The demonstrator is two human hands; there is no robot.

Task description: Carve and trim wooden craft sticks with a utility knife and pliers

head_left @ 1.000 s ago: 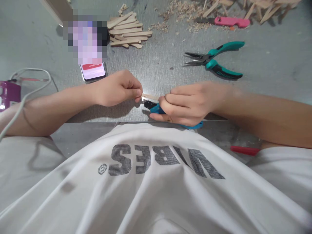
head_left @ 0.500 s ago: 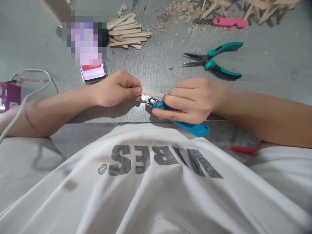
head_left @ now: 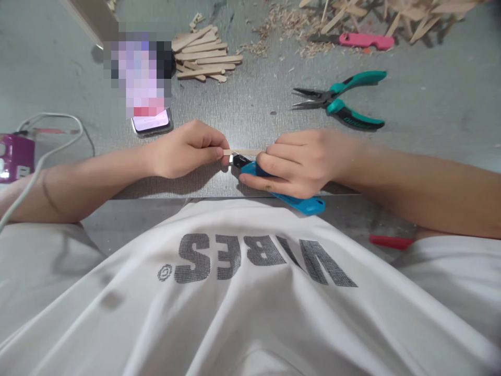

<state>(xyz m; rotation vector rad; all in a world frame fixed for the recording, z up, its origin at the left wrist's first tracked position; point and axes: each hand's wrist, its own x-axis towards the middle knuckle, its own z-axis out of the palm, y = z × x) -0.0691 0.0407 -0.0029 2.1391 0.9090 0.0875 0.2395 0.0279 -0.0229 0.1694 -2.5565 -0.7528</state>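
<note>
A flat wooden craft stick [head_left: 247, 152] runs level between my hands over the table's near edge. My left hand [head_left: 183, 149] is closed, pinching the stick's left end between thumb and fingers. Wrapped around a blue utility knife [head_left: 307, 204], my right hand [head_left: 299, 161] lies at the stick's other end, which its fingers cover; whether they grip it too, I cannot tell. The knife's metal head sits just under the stick, close to my left fingertips. Its handle sticks out below my right palm.
Teal needle-nose pliers [head_left: 336, 99] lie spread beyond my right hand. Farther back are a pink folding knife [head_left: 366, 40], wood shavings [head_left: 266, 34] and several stacked craft sticks [head_left: 207, 55]. A phone [head_left: 152, 122], partly blurred, rests beyond my left wrist. A white cable [head_left: 39, 159] crosses my left forearm.
My right hand and the knife have shifted slightly left, toward my left fingers. More of the stick's left end shows at my left thumb.
</note>
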